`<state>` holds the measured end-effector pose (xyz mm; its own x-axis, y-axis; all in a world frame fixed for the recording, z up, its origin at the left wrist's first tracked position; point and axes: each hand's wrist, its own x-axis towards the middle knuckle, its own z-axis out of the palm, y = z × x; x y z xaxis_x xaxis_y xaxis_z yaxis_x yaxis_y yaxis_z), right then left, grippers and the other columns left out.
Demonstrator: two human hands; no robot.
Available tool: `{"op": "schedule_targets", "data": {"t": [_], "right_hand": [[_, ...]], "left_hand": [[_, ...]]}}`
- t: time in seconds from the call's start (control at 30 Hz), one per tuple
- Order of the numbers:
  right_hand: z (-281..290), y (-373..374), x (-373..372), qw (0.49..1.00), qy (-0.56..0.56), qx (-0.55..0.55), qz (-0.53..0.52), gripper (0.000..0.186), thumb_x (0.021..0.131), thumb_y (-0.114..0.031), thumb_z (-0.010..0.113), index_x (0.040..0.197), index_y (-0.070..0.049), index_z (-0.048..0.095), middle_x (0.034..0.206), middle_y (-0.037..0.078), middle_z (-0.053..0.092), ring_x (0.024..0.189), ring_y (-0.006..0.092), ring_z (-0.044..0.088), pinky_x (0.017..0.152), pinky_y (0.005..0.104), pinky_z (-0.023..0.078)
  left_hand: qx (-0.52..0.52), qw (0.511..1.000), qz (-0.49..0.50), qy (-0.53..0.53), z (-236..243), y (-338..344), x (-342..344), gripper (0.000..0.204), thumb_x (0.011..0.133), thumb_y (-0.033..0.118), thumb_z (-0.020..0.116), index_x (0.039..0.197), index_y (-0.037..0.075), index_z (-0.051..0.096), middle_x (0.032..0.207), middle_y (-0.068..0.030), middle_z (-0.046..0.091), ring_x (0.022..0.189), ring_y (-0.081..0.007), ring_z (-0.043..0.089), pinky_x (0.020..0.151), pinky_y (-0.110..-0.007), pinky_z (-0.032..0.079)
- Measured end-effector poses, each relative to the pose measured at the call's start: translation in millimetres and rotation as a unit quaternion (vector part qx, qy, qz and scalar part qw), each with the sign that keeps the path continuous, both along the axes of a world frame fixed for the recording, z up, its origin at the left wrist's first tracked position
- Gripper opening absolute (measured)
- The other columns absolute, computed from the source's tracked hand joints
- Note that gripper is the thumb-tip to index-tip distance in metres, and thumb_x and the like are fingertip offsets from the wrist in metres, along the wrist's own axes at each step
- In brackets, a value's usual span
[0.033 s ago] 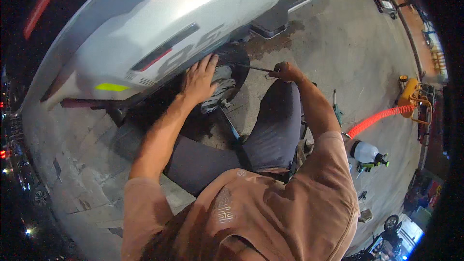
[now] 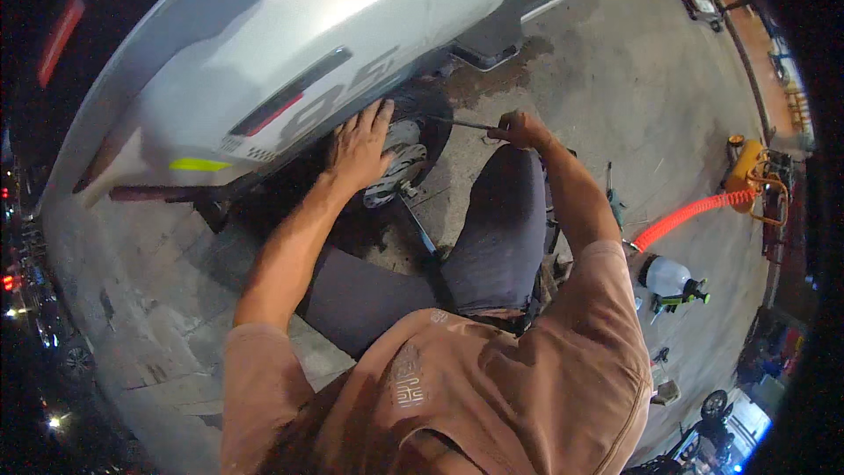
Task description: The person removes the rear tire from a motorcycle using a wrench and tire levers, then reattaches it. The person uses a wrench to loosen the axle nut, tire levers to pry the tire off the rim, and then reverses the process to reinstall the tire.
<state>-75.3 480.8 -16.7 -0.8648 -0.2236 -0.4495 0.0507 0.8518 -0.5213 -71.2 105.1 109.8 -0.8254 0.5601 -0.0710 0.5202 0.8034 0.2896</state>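
Note:
My left hand [image 2: 358, 154] lies with fingers spread over the upper left part of a vehicle's wheel [image 2: 403, 157], close under the bodywork edge. At the right of the wheel, my right hand [image 2: 523, 130] is closed round the end of a thin metal rod [image 2: 470, 125]. The rod runs leftward to the black tyre [image 2: 437, 114]; its far tip is lost against the dark rubber, so whether it enters the tyre I cannot tell. A bar with a blue side [image 2: 418, 227] slants from the wheel's lower edge down between my legs.
The silver vehicle body [image 2: 378, 26] overhangs the wheel. On the concrete at right lie a green-handled tool [image 2: 614, 202], a coiled orange hose [image 2: 686, 218] and a whitish spray bottle [image 2: 666, 276]. Farther off stands a yellow tank [image 2: 745, 167]; a lamp-like device [image 2: 699, 6] sits at upper right.
The view has shifted slightly, so the vehicle body appears a little farther left. Both hands keep their places at the wheel and on the rod.

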Motion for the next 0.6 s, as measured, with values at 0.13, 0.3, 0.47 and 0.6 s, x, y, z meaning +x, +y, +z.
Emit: {"op": "schedule_targets", "data": {"t": [0.13,0.3,0.47,0.6], "right_hand": [[24,-10,4,0.997,0.041,0.067,-0.003,0.045,0.080,-0.047,0.070,0.086,-0.003,0.069,0.080,0.019,0.067,0.078,0.0373,0.064,0.070,0.0446,0.050],[32,-13,2,0.990,0.091,0.103,0.013,0.040,0.076,-0.042,0.074,0.088,-0.005,0.067,0.083,0.020,0.066,0.083,0.0393,0.064,0.071,0.0475,0.051],[51,-15,1,0.994,0.069,0.082,0.018,0.032,0.075,-0.033,0.075,0.094,-0.007,0.068,0.089,0.017,0.068,0.089,0.0369,0.066,0.073,0.0469,0.054],[60,-23,8,0.989,0.112,0.085,-0.042,0.027,0.078,-0.028,0.074,0.097,-0.009,0.068,0.093,0.013,0.069,0.091,0.0325,0.067,0.074,0.0437,0.055]], "left_hand": [[-0.034,0.992,-0.067,0.099,-2,37,-2,0.080,0.075,0.025,0.076,0.140,0.000,0.036,0.144,-0.0220,0.035,0.128,-0.0399,0.041,0.106,-0.048,0.035],[-0.180,0.967,-0.157,0.083,-28,130,-45,0.077,0.074,0.042,0.075,0.130,-0.003,0.047,0.134,-0.0215,0.048,0.124,-0.0383,0.047,0.102,-0.049,0.038],[-0.417,0.896,-0.148,0.030,-61,182,-71,0.078,0.077,0.065,0.064,0.120,0.001,0.060,0.119,-0.0177,0.062,0.112,-0.0362,0.059,0.094,-0.049,0.045],[-0.410,0.893,-0.179,-0.045,-69,197,-84,0.057,0.078,0.056,0.066,0.098,0.002,0.071,0.096,-0.0166,0.070,0.091,-0.0309,0.069,0.078,-0.043,0.056]]}}
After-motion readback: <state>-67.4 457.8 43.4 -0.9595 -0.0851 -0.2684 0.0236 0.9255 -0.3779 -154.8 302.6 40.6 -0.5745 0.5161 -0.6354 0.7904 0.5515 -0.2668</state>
